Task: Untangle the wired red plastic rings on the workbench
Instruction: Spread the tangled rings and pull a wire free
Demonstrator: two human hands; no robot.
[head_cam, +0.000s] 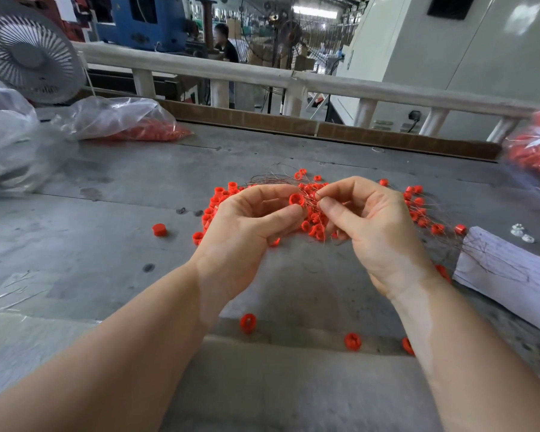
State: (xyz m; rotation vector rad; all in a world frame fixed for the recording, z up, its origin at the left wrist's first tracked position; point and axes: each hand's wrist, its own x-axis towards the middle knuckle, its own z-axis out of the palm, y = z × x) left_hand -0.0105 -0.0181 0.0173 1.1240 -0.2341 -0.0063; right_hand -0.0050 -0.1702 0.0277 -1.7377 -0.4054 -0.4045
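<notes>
Near the tabletop (75, 275) edge lay loose rings (353, 341). Above the tangled pile (312, 222), the left hand (247, 226) pinched a red ring (296, 199); the right hand (371, 226) pinched its wire (314, 201).

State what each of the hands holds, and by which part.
Left hand pinches a red plastic ring by its rim; right hand pinches thin copper-coloured wire beside it.

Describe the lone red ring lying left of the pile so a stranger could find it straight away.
Start at the grey workbench and find the pile of wired red rings under the hands. Look left of it, past two dark spots: the lone red ring lies apart on bare metal, touching no other ring and showing no visible wire.
</notes>
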